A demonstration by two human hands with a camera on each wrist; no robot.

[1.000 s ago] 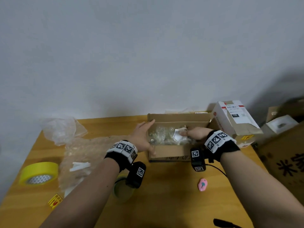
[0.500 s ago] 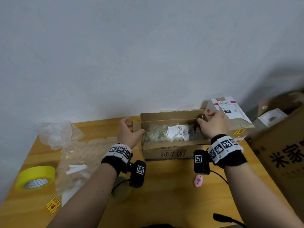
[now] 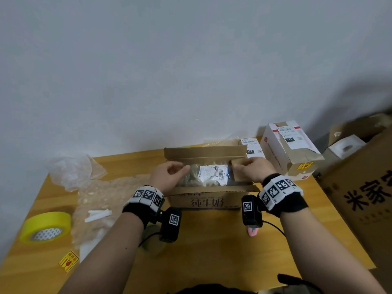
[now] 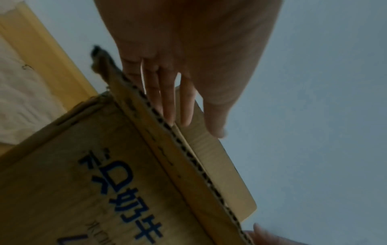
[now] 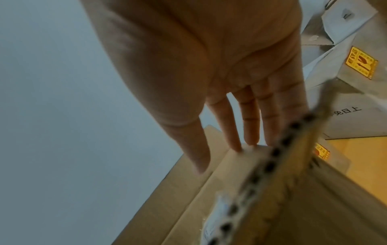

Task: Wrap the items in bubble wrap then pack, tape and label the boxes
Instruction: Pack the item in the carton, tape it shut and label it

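A brown cardboard box (image 3: pixel 205 203) with blue print stands mid-table, its long back flap (image 3: pixel 203 152) upright. Inside lies a bubble-wrapped item with a white barcode label (image 3: pixel 214 175). My left hand (image 3: pixel 169 175) lies over the box's left end, and in the left wrist view its straight fingers (image 4: pixel 167 102) press on the short left flap (image 4: pixel 217 167). My right hand (image 3: pixel 251 168) rests on the short right flap (image 3: pixel 238 166), which leans in over the opening. In the right wrist view its straight fingertips (image 5: pixel 249 132) touch that flap's edge.
A yellow tape roll (image 3: pixel 46 227), a bubble wrap sheet (image 3: pixel 95 198), a clear bag (image 3: pixel 70 170) and a yellow sticker (image 3: pixel 69 262) lie on the left. A pink object (image 3: pixel 252 231) is near my right wrist. A white taped box (image 3: pixel 290 149) and a large carton (image 3: pixel 364 198) stand on the right.
My right hand came out of the box. Both hands went to the box's ends, then moved inward, bringing the short end flaps over the wrapped item.
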